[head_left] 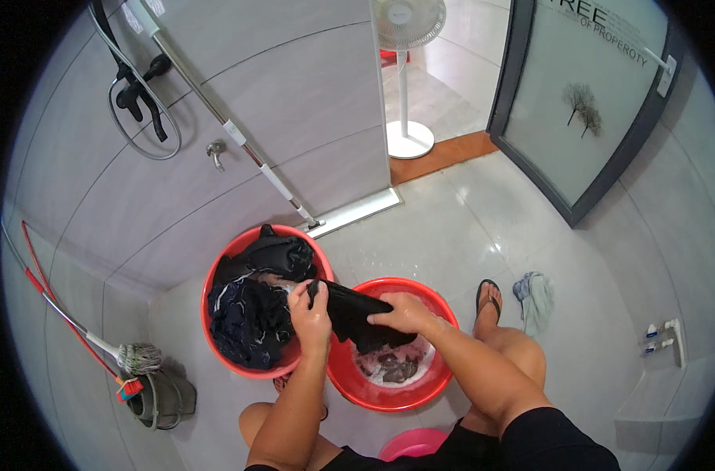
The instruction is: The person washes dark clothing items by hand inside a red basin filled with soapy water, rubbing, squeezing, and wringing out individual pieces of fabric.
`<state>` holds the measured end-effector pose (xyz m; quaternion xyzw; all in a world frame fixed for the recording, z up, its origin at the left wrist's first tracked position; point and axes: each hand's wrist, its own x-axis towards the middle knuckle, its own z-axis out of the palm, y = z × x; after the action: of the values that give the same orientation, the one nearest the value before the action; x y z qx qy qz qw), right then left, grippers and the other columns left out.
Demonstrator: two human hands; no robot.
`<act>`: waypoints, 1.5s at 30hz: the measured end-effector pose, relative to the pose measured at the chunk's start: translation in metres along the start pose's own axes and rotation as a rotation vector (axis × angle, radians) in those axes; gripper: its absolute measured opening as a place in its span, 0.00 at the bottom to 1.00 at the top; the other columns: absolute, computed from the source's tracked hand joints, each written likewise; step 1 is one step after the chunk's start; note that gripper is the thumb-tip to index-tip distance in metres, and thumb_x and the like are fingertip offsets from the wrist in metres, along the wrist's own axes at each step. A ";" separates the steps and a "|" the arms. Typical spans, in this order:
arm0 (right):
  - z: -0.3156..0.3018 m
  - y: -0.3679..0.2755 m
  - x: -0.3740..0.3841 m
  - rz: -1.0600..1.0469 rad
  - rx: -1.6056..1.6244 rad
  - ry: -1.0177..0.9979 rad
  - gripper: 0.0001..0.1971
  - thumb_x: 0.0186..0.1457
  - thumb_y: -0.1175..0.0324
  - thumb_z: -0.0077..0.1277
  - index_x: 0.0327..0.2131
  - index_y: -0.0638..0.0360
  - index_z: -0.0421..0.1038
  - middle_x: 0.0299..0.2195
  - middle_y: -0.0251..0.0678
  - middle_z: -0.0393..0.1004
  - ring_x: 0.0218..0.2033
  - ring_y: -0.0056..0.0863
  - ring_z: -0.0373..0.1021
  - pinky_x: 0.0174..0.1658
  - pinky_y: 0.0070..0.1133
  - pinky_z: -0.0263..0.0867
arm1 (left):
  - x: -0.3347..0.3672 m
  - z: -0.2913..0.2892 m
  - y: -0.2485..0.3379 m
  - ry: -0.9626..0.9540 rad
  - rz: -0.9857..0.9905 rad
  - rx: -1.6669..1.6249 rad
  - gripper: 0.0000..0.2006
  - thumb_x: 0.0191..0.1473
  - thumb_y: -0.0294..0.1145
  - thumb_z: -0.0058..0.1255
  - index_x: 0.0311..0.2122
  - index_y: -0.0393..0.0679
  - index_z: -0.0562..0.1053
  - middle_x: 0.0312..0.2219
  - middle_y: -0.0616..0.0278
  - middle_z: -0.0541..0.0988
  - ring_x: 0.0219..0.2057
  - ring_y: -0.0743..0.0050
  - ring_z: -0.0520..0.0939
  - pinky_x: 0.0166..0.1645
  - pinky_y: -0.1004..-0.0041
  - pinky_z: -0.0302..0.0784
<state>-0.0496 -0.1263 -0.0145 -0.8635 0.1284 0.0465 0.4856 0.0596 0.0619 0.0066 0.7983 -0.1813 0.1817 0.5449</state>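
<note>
A wet-looking black cloth [357, 318] is stretched between my two hands, above the right-hand red basin [389, 403]. My left hand [310, 314] grips its left end near the rim where the two basins meet. The right end is held by my right hand [404, 314], with the fingers closed over the fabric. Below it, sudsy water [412, 373] and a greyish piece of cloth [396, 366] lie in that basin. The left-hand red basin [216, 345] is heaped with dark clothes [251, 314], black and navy. What kind of garment I hold cannot be made out.
A squeegee mop [279, 184] leans on the wall behind the left basin. At left, a string mop [140, 359] stands by a grey bucket [186, 396]. A pale cloth [536, 302] lies on the floor at right. A fan [404, 94] stands beyond the open glass door [585, 102].
</note>
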 end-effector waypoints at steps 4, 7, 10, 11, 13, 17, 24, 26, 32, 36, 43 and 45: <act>-0.002 -0.004 0.007 -0.403 0.321 0.173 0.18 0.47 0.65 0.62 0.41 0.63 0.76 0.42 0.42 0.74 0.42 0.39 0.74 0.47 0.28 0.69 | 0.007 -0.003 -0.001 -0.237 -0.194 -0.129 0.13 0.59 0.24 0.53 0.48 0.34 0.76 0.47 0.55 0.77 0.47 0.69 0.77 0.54 0.74 0.70; 0.007 -0.051 -0.004 -0.407 0.681 0.216 0.17 0.47 0.72 0.59 0.43 0.66 0.75 0.41 0.41 0.73 0.41 0.36 0.73 0.48 0.26 0.69 | -0.006 0.018 -0.008 -0.158 -0.496 -0.504 0.12 0.61 0.32 0.55 0.47 0.37 0.75 0.38 0.64 0.79 0.38 0.71 0.79 0.46 0.71 0.75; 0.036 -0.088 -0.012 -0.573 0.458 0.414 0.13 0.47 0.71 0.61 0.37 0.64 0.74 0.36 0.42 0.73 0.41 0.37 0.73 0.49 0.25 0.68 | -0.028 0.024 -0.010 -0.323 -0.850 -0.832 0.14 0.62 0.45 0.55 0.41 0.44 0.76 0.35 0.67 0.78 0.36 0.76 0.78 0.39 0.72 0.75; 0.057 -0.081 -0.011 -0.576 0.389 0.362 0.12 0.47 0.67 0.63 0.31 0.62 0.72 0.31 0.42 0.72 0.39 0.41 0.74 0.49 0.27 0.68 | -0.044 0.034 -0.009 -0.364 -0.763 -0.978 0.15 0.62 0.46 0.54 0.43 0.44 0.75 0.37 0.65 0.78 0.37 0.74 0.79 0.41 0.69 0.76; 0.066 -0.080 -0.008 -0.586 0.068 0.555 0.11 0.46 0.64 0.62 0.24 0.59 0.70 0.26 0.44 0.72 0.31 0.49 0.73 0.38 0.35 0.70 | -0.071 0.070 -0.008 -0.203 -0.553 -1.540 0.14 0.64 0.44 0.49 0.47 0.45 0.74 0.38 0.64 0.79 0.37 0.71 0.80 0.43 0.66 0.78; 0.037 -0.038 0.026 -0.064 0.064 0.701 0.11 0.46 0.67 0.56 0.23 0.63 0.67 0.22 0.52 0.68 0.22 0.51 0.68 0.29 0.37 0.67 | -0.059 0.059 0.030 -0.408 -1.208 -0.677 0.17 0.64 0.43 0.46 0.50 0.44 0.74 0.41 0.60 0.79 0.38 0.69 0.80 0.40 0.66 0.77; 0.053 -0.042 0.019 -0.182 0.162 0.669 0.10 0.49 0.64 0.56 0.25 0.62 0.70 0.26 0.51 0.72 0.29 0.56 0.71 0.33 0.42 0.67 | -0.055 0.048 0.014 -0.392 -1.220 -0.288 0.37 0.61 0.64 0.45 0.51 0.31 0.74 0.41 0.57 0.79 0.38 0.68 0.79 0.38 0.63 0.77; 0.028 -0.009 0.030 -0.061 0.018 0.714 0.13 0.50 0.61 0.56 0.26 0.62 0.70 0.28 0.53 0.72 0.31 0.56 0.71 0.33 0.42 0.67 | -0.044 0.049 0.039 -0.600 -1.273 -0.522 0.41 0.60 0.67 0.43 0.53 0.29 0.73 0.45 0.56 0.77 0.40 0.69 0.78 0.44 0.64 0.75; -0.019 -0.023 0.024 -0.046 0.207 0.331 0.27 0.52 0.44 0.60 0.22 0.64 0.72 0.21 0.52 0.71 0.22 0.48 0.64 0.30 0.36 0.64 | 0.009 -0.009 0.049 -0.798 -0.663 -0.328 0.10 0.60 0.35 0.58 0.38 0.36 0.78 0.33 0.69 0.79 0.34 0.80 0.77 0.42 0.76 0.74; -0.040 -0.028 0.004 -0.285 0.130 0.048 0.20 0.47 0.48 0.64 0.36 0.53 0.81 0.26 0.45 0.78 0.27 0.41 0.73 0.37 0.31 0.70 | 0.014 -0.023 0.020 -0.491 0.110 -0.117 0.13 0.60 0.36 0.57 0.37 0.33 0.78 0.34 0.61 0.80 0.37 0.77 0.77 0.43 0.74 0.73; -0.036 -0.015 0.010 -0.149 0.636 -0.014 0.24 0.46 0.71 0.58 0.50 0.62 0.75 0.38 0.35 0.78 0.38 0.24 0.73 0.47 0.22 0.69 | 0.002 -0.010 0.014 -0.205 -0.617 -0.724 0.15 0.64 0.38 0.54 0.44 0.34 0.75 0.36 0.62 0.80 0.35 0.77 0.78 0.45 0.73 0.76; -0.022 -0.044 0.004 -0.172 1.003 -0.012 0.25 0.46 0.79 0.50 0.51 0.63 0.73 0.41 0.34 0.76 0.43 0.23 0.71 0.52 0.22 0.66 | -0.007 -0.003 0.008 -0.200 -0.817 -0.878 0.19 0.63 0.46 0.53 0.46 0.38 0.73 0.38 0.60 0.80 0.37 0.69 0.81 0.46 0.68 0.78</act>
<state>-0.0347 -0.1245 0.0326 -0.5311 0.0603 -0.0561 0.8433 0.0496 0.0621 0.0109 0.5171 0.0316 -0.2099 0.8292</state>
